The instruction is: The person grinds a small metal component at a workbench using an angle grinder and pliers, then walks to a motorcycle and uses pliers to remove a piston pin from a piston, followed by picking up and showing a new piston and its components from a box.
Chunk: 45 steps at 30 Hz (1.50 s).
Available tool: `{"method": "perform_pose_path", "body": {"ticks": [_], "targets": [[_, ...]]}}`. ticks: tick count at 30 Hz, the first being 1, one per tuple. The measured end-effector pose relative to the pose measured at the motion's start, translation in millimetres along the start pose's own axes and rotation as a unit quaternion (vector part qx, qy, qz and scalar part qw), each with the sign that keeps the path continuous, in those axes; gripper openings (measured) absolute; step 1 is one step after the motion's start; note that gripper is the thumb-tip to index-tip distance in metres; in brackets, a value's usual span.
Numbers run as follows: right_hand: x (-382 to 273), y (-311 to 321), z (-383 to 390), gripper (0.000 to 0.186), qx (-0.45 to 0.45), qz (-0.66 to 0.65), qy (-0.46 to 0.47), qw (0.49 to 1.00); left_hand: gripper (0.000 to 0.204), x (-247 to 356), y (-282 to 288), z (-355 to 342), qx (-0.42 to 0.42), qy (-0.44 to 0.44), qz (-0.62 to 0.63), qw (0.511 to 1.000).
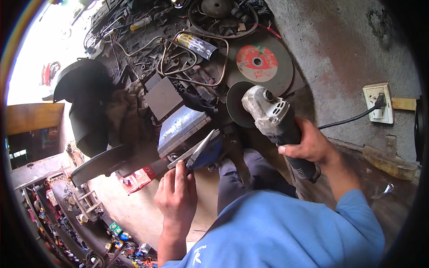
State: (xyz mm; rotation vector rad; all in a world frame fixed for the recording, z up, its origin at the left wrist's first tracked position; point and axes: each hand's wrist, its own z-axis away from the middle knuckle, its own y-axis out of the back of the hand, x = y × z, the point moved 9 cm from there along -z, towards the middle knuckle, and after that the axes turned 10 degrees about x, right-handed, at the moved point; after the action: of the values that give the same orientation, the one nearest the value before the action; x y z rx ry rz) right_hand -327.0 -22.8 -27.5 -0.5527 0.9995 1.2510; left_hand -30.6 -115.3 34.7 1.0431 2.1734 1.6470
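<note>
My right hand point(313, 142) is wrapped round the dark body of an angle grinder point(272, 111), whose pale metal head carries a thin dark disc point(239, 105). To the left, my left hand point(178, 190) has its fingers closed at the lower end of a pair of pointed metal blades point(199, 149), scissor-like, with the tips angled up and right. They lie against the near side of a block with a worn blue top point(181, 127). The grinder's disc is apart from the blades. My left fingertips are partly hidden behind the metal.
A large grinding disc point(272, 80) with a red label leans beyond the grinder. A spray can point(196, 46), bent tubing and scraps crowd the bench. A black cord runs to a wall outlet point(379, 103). Dark round equipment point(85, 102) stands at left, a red packet point(138, 178) below it.
</note>
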Motion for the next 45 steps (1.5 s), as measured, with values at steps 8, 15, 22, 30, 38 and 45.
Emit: {"method": "perform_pose_path", "body": {"ticks": [8,15,22,30,38,45], "targets": [[7,-2,3,0.071,-0.008,-0.006,0.016,1.000,0.043,-5,0,-3,-0.019,0.081,0.078,0.994],[7,-3,6,0.068,-0.009,-0.024,0.028,0.999,0.036,-8,-52,53,-0.189,0.426,0.494,0.734],[10,-4,4,0.063,-0.007,-0.049,0.036,0.998,0.038,8,-70,62,-0.191,0.437,0.626,0.617],[10,-9,4,0.062,-0.004,-0.088,-0.001,0.996,0.068,20,-75,64,-0.184,0.414,0.758,0.469],[1,-13,3,0.064,-0.008,-0.130,-0.006,0.991,0.065,42,-81,64,-0.244,0.399,0.818,0.334],[17,-10,-3,0.063,-0.011,-0.141,0.001,0.990,0.057,33,-82,68,-0.290,0.419,0.765,0.393]]}}
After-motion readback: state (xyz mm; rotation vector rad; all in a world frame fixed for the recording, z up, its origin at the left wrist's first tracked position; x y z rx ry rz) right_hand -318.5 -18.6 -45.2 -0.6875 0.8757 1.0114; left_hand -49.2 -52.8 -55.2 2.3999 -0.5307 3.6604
